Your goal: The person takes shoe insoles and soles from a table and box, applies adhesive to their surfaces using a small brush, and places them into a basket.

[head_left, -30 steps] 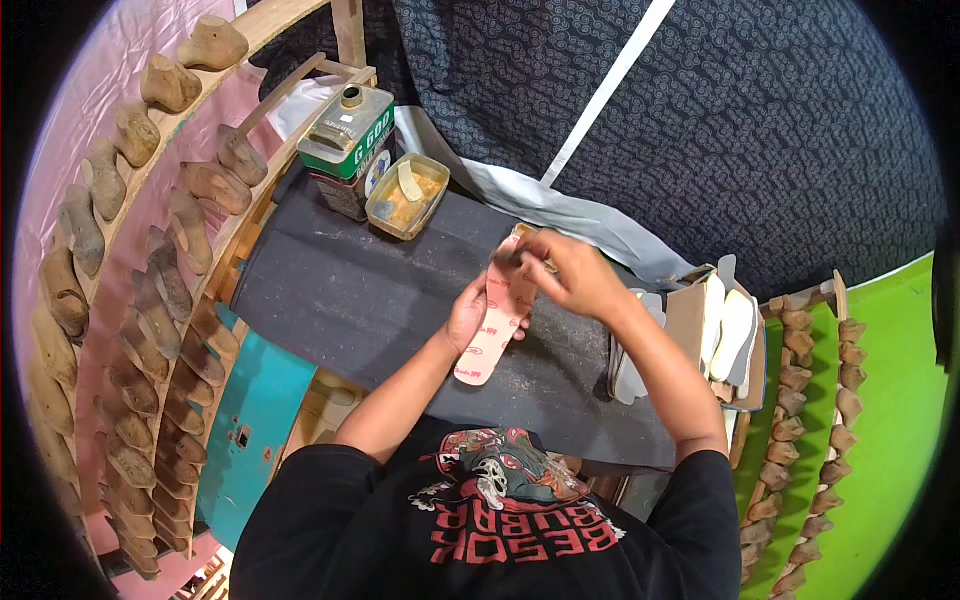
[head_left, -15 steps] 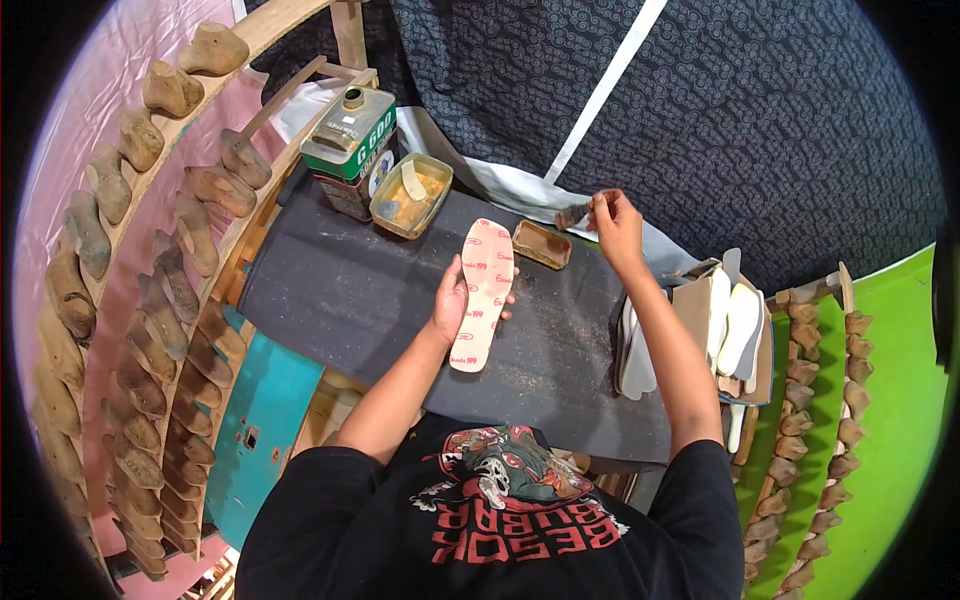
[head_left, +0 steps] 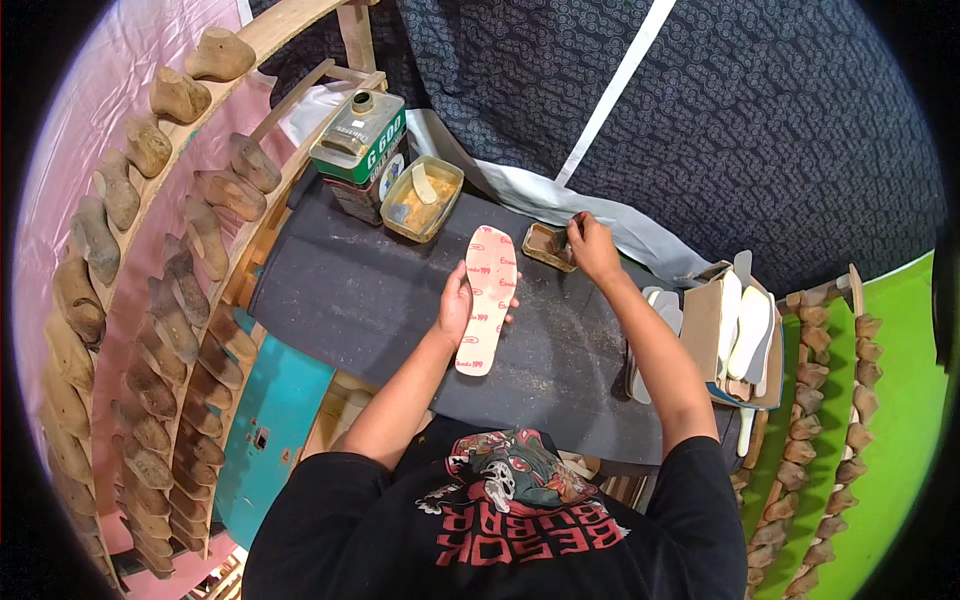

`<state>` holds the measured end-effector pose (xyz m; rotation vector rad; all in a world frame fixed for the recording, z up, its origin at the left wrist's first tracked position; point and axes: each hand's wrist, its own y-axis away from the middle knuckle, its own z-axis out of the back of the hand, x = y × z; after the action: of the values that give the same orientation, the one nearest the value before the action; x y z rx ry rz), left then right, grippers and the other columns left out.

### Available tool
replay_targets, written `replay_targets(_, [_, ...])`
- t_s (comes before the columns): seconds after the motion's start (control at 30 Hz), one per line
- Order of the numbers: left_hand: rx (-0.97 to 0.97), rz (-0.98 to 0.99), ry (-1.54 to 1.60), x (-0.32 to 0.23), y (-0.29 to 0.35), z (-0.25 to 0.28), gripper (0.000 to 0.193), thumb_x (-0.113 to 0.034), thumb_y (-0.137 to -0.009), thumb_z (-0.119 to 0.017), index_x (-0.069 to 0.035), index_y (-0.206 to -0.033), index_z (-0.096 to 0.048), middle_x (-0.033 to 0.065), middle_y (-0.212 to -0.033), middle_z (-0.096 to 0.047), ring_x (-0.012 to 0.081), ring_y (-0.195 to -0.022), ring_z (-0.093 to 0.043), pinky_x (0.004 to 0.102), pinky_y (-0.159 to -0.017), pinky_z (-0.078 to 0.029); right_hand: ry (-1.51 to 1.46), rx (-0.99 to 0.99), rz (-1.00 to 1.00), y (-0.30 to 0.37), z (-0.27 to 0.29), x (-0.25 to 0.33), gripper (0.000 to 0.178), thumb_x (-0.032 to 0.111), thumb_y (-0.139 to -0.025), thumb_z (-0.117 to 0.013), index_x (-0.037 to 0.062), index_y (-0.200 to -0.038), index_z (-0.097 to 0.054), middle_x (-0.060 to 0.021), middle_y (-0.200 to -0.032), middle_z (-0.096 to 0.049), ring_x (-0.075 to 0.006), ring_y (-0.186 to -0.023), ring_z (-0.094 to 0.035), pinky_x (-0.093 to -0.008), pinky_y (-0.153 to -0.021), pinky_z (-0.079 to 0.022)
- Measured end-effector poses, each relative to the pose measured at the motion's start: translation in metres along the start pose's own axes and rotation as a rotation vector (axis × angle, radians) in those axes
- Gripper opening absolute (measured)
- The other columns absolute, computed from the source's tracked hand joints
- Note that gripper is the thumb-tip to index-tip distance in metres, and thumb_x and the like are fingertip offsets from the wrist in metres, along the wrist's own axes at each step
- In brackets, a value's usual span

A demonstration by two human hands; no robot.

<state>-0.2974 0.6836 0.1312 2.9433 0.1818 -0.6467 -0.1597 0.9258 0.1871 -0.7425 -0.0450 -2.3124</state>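
Observation:
A cream insole (head_left: 488, 305) with red print rests upright along my left hand (head_left: 456, 302), its thumb on the near face and fingertips curled round the far edge. My right hand (head_left: 596, 250) is closed at the small brown tray (head_left: 535, 259), pinching a dark, brush-like tool (head_left: 567, 243). The tool's end is at the tray's right side; my fingers hide part of it, and I cannot tell whether it touches the contents. Left of the insole stands a yellowish plastic tub (head_left: 436, 222), stained inside, with a pale curved scrap (head_left: 424, 184) in it.
Beside the tub is a green and dark metal can (head_left: 362, 150). At the right, a cardboard box (head_left: 704, 320) holds several insoles, with more pale insoles (head_left: 662, 306) beside it. Wooden shoe lasts (head_left: 207, 235) line racks on both sides. A dark cloth (head_left: 330, 275) covers the table.
My right hand has come down and slightly left, bringing the brush-like tool from above the table to the small tray. The left hand still holds the insole; the whole view has shifted slightly.

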Motion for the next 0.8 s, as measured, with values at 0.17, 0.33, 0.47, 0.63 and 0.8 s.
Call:
replay_targets(0.17, [0.002, 0.040, -0.020, 0.003, -0.004, 0.001, 0.075, -0.062, -0.100, -0.034, -0.007, -0.149, -0.048, 0.0165, -0.136, -0.063, 0.0309, -0.091, -0.069, 0.0450, -0.071, -0.057, -0.068, -0.020, 0.036, -0.004, 0.022, 0.002, 0.030, 0.023, -0.103, -0.057, -0.0064, -0.104, -0.061, -0.0334, -0.092, -0.068, -0.0512, -0.092, -0.067, -0.0553, -0.078, -0.050])
replay_targets(0.33, [0.046, 0.087, -0.039, 0.009, -0.013, -0.004, 0.075, -0.062, -0.099, -0.035, -0.007, -0.148, -0.050, 0.0156, -0.135, -0.064, 0.0307, -0.092, -0.070, 0.0444, -0.071, -0.058, -0.180, -0.172, 0.090, 0.001, 0.056, 0.021, 0.027, 0.022, -0.107, -0.051, -0.0042, -0.102, -0.058, -0.0268, -0.080, -0.067, -0.0469, -0.079, -0.067, -0.0505, -0.070, -0.050])
replay_targets(0.47, [0.068, 0.127, -0.032, 0.015, -0.018, -0.008, 0.074, -0.062, -0.100, -0.035, -0.006, -0.146, -0.052, 0.0144, -0.133, -0.065, 0.0308, -0.091, -0.071, 0.0442, -0.071, -0.059, -0.266, -0.181, 0.141, 0.010, 0.073, 0.062, 0.028, 0.024, -0.108, -0.051, -0.0035, -0.104, -0.057, -0.0213, -0.076, -0.066, -0.0373, -0.071, -0.068, -0.0445, -0.066, -0.050])
replay_targets(0.63, [0.080, 0.181, -0.119, 0.024, -0.021, -0.016, 0.075, -0.062, -0.102, -0.027, -0.004, -0.135, -0.059, 0.0140, -0.109, -0.072, 0.0275, -0.079, -0.072, 0.0390, -0.062, -0.061, -0.362, -0.054, 0.201, 0.019, 0.072, 0.088, 0.027, 0.023, -0.108, -0.052, -0.0029, -0.102, -0.057, -0.0197, -0.077, -0.067, -0.0363, -0.071, -0.068, -0.0440, -0.067, -0.050])
replay_targets(0.8, [0.101, 0.181, -0.085, 0.022, -0.023, -0.020, 0.069, -0.059, -0.104, -0.029, -0.004, -0.133, -0.058, 0.0140, -0.105, -0.071, 0.0303, -0.082, -0.073, 0.0418, -0.064, -0.061, -0.211, -0.047, 0.243, 0.023, 0.074, 0.072, 0.026, 0.024, -0.110, -0.049, -0.0006, -0.106, -0.058, -0.0141, -0.080, -0.067, -0.0245, -0.071, -0.069, -0.0368, -0.068, -0.053])
